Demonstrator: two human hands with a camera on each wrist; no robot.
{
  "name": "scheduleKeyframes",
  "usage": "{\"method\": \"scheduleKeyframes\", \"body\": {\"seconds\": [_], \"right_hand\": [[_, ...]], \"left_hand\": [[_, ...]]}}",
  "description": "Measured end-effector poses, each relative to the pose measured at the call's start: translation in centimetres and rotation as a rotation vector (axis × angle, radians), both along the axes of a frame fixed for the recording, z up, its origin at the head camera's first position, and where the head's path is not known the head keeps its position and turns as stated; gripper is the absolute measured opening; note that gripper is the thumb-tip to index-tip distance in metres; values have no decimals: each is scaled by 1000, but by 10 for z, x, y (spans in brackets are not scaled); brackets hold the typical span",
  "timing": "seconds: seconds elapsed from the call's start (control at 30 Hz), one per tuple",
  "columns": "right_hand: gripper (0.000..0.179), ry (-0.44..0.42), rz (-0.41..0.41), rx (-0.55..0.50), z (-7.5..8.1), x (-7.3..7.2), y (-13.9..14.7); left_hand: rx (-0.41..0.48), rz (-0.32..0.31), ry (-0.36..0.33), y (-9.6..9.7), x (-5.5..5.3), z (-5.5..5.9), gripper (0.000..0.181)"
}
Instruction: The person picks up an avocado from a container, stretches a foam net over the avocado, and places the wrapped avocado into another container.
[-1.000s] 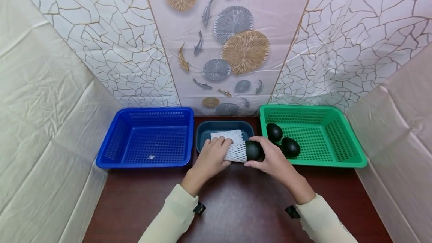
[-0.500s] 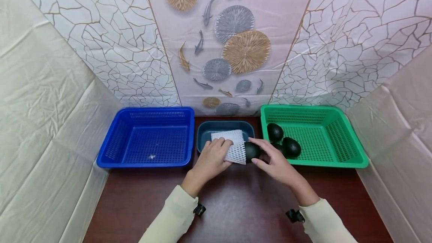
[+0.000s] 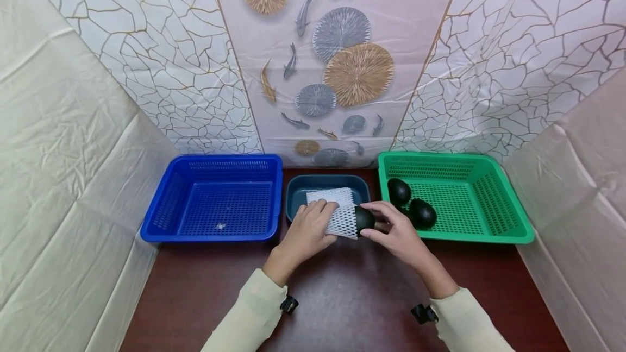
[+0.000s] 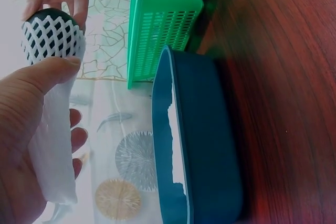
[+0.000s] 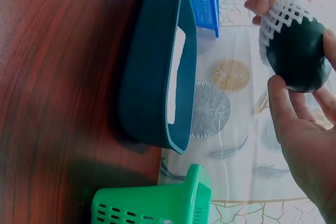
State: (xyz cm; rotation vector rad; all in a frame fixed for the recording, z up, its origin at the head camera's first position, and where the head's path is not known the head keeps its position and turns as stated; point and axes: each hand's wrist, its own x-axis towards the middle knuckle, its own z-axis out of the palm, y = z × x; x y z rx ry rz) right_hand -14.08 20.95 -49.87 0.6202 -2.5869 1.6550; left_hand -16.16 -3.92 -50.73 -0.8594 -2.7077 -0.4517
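A dark avocado (image 3: 364,219) sits partway inside a white foam net sleeve (image 3: 342,224), held over the front of a small dark teal tray (image 3: 326,179). My left hand (image 3: 307,230) grips the sleeve; the left wrist view shows the thumb pressed on the mesh and the sleeve's tail (image 4: 52,166) hanging slack below. Fingertips and thumb of my right hand (image 3: 398,233) hold the avocado's bare end, as the right wrist view shows. The mesh covers the rest of the fruit. More white foam netting (image 3: 330,195) lies in the tray.
At the right stands a green basket (image 3: 508,205) with dark avocados (image 3: 423,214) at its left side, one partly hidden by my hand. A blue basket (image 3: 168,192) at the left holds a small white scrap (image 3: 220,226). Brown tabletop (image 3: 342,297) lies in front.
The avocado has gone deeper into the sleeve, so less dark skin shows. My right hand loosened, shifted its fingers and moved to the fruit's end. The left hand stayed almost still.
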Motion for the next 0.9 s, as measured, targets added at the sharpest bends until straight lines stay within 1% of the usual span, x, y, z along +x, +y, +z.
{"method": "scheduleKeyframes", "body": {"seconds": [0.23, 0.4, 0.57, 0.77, 0.9], "right_hand": [[52, 29, -20, -30, -2, 1, -8], [53, 16, -26, -49, -7, 1, -12], [53, 23, -28, -22, -10, 0, -13], [58, -14, 47, 21, -7, 2, -6], [64, -12, 64, 71, -5, 3, -5]], "left_hand": [[-16, -10, -21, 3, 1, 2, 67], [-40, -8, -22, 4, 1, 1, 71], [-49, -14, -18, 5, 1, 1, 73], [-51, -13, -40, 5, 2, 0, 75], [-51, -18, -35, 5, 3, 0, 76]]}}
